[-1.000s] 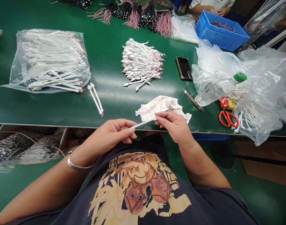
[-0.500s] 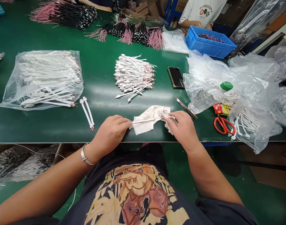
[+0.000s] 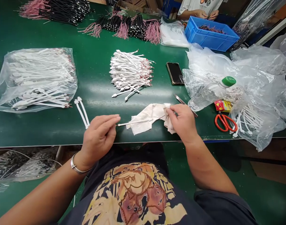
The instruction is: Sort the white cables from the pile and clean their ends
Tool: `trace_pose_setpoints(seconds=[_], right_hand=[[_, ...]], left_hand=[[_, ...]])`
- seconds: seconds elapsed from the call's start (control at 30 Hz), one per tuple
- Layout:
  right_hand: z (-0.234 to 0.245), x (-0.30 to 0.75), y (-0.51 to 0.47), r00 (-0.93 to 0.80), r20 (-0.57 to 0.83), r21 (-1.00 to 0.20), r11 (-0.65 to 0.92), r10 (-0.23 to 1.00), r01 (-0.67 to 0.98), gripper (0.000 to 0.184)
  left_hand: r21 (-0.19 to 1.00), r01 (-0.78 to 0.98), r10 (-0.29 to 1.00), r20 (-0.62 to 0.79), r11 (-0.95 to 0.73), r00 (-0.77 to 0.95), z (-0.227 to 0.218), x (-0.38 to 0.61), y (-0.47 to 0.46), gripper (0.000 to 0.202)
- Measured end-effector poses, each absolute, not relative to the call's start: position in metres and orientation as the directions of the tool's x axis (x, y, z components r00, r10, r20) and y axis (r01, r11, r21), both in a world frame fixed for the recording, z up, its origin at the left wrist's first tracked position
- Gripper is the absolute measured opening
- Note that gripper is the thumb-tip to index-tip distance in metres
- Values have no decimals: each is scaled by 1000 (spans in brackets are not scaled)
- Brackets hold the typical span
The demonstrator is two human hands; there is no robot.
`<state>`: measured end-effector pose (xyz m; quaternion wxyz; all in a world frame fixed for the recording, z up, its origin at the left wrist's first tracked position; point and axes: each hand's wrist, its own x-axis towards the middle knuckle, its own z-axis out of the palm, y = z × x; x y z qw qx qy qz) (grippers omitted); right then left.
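Note:
My left hand [image 3: 102, 131] is closed with its fingers pressed together at the reddish wire end of a thin white cable [image 3: 133, 122]. The cable stretches rightward from the fingertips over a crumpled off-white cloth [image 3: 143, 117] near the table's front edge. Pinched between the thumb and fingers of my right hand [image 3: 182, 122] is the right part of that cloth; the fingers hide some of its folds. Two white cables [image 3: 81, 112] with white connectors lie just beyond my left hand. Farther back rests a pile of similar white cables [image 3: 131, 70].
A clear bag of white cables [image 3: 40, 75] lies at left. On the right are a phone [image 3: 174, 73], tweezers [image 3: 179, 99], a green-capped bottle [image 3: 208, 95], red-handled scissors [image 3: 225, 122] and plastic bags [image 3: 257, 75]. Behind are black-and-pink wire bundles [image 3: 133, 26], a blue bin [image 3: 210, 39] and another person's hands [image 3: 207, 14].
My left hand has moved left, away from the cloth, and the white cable has shifted left with it. My right hand stays at the cloth. The camera view has shifted slightly.

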<state>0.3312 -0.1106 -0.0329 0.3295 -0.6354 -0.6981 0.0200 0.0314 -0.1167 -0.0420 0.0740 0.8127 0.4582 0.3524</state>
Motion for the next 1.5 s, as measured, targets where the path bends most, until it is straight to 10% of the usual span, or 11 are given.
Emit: trace_pose_setpoints(seconds=[0.17,0.3,0.47,0.63,0.93,1.17,1.37,1.5], right_hand=[[11,327,-168,260,447,-775,226,856,590,11],[34,308,-209,-286,257,-871,350,923,346,23],[15,290,-221,-328,15,-961,104,945,256,10],[-11,281,-212,-516,-305,-943,-330,800,45,32],[-2,286,-194,-260,62,-998,55,964,-33,20],[-12,259,-184,-12,-98,-854,-90,995,-512,38],[22,333,-148,565,174,-983,178,806,49,31],[39,414,-109,522,730,-566,-39,441,824,38]], left_hand=[[526,577,768,550,-624,328,-10,42,-142,50],[728,238,654,362,-644,664,15,68,-155,76],[986,169,570,-132,-12,811,11,81,-160,24],[854,42,575,-386,519,721,7,72,-166,28],[834,41,613,-438,551,658,6,80,-159,28],[936,50,740,-307,347,598,2,122,-140,26],[942,305,849,-42,-143,526,-15,103,-138,17],[788,541,947,164,-295,277,-20,63,-128,15]])
